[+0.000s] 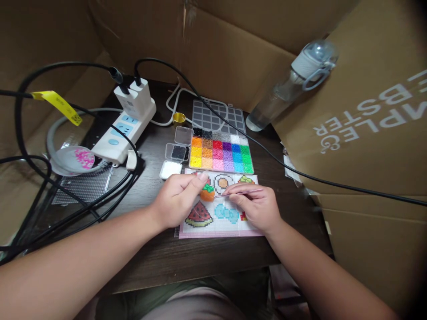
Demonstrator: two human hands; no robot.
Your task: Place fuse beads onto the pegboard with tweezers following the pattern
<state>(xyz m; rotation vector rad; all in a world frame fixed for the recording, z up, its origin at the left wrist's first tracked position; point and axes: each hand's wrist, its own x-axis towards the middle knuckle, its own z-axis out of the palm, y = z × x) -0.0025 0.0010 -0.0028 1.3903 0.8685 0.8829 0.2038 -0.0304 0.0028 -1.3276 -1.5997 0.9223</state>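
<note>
Between the thumb and fingers of my left hand (176, 198) is a small orange and green bead piece (207, 194). My right hand (260, 208) pinches thin tweezers (248, 192), whose tip points left at the piece; whether it touches cannot be made out. Beneath both hands lies a pattern sheet (200, 230) with pixel pictures, among them a watermelon slice, an egg and light blue shapes. Just beyond it sits a compartment box of coloured beads (217, 153), its clear lid (216, 116) tipped back.
Small clear cases (171, 170) with white and black beads stand left of the box. A white power strip (116, 140), looping black cables (160, 66) and a dish of pink beads (68, 159) occupy the left. A water bottle (287, 89) leans against the cardboard wall (367, 146) at right.
</note>
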